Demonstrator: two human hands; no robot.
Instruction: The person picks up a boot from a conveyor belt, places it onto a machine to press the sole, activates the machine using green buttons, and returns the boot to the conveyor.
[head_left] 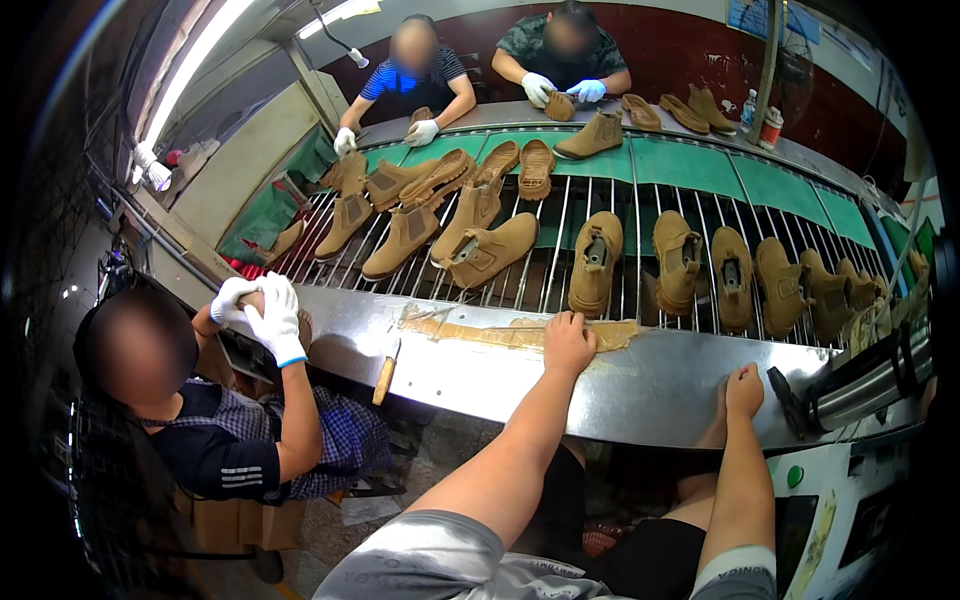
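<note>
My left hand rests with curled fingers on the metal ledge, over a strip of brown tape. Nothing shows in its grasp. Just beyond it, a tan ankle boot lies on the metal rods of the rack, its opening facing up. Closed in a loose fist, my right hand sits at the ledge's front edge, with no object visible in it. To its right is a black tool-like object, its kind unclear, beside a silver and black cylinder.
More tan boots line the rod rack, with loose soles farther back. A wooden-handled knife lies at the ledge's left. A gloved co-worker sits at left; two others work across the green strip.
</note>
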